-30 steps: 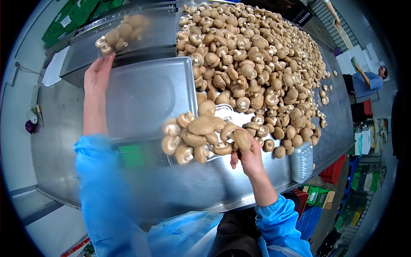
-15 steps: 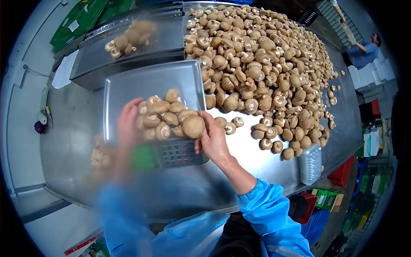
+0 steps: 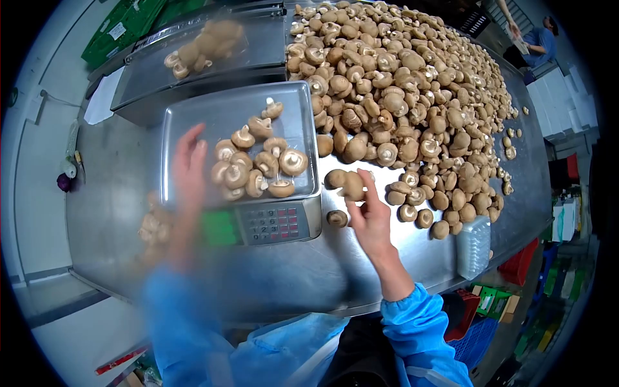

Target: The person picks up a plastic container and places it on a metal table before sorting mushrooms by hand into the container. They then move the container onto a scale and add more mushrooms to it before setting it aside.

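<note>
Several brown mushrooms lie spread on the steel tray of a scale, most with stems or gills showing. My left hand, blurred, is over the tray's left part, fingers apart, with no mushroom between them. Right of the scale, my right hand has its thumb and fingers around a brown mushroom. Another mushroom touches that one on its left, and a single mushroom lies just below. The scale's keypad and blurred green display face me.
A large mushroom heap covers the table's back and right. Clear plastic trays stand at its front edge. Blurred mushrooms sit on a steel surface behind the scale. Another person is at the far right.
The mushrooms on the tray have spread out and more undersides show. My right hand has moved off the tray to the right and taken hold of a mushroom. My left hand is further from the mushrooms.
</note>
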